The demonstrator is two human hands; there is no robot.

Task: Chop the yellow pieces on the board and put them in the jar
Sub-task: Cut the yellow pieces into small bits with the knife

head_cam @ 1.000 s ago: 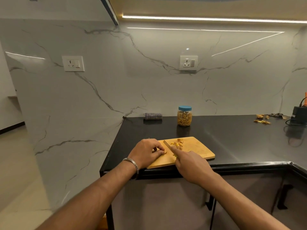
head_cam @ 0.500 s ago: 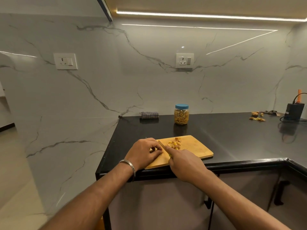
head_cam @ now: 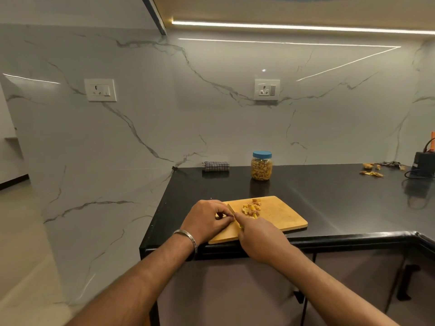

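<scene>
Yellow pieces (head_cam: 251, 209) lie heaped at the centre of the wooden cutting board (head_cam: 280, 216), lower middle of frame. My left hand (head_cam: 207, 220) pinches a piece against the board with curled fingers. My right hand (head_cam: 259, 236) grips the knife (head_cam: 231, 211), forefinger along its blade. The blue-lidded jar (head_cam: 261, 165) stands behind the board, apart from it.

White marble wall (head_cam: 146, 128) with grey veins, two sockets (head_cam: 100, 90), LED strip (head_cam: 294, 27) glowing above a glossy black countertop (head_cam: 341, 203).
</scene>
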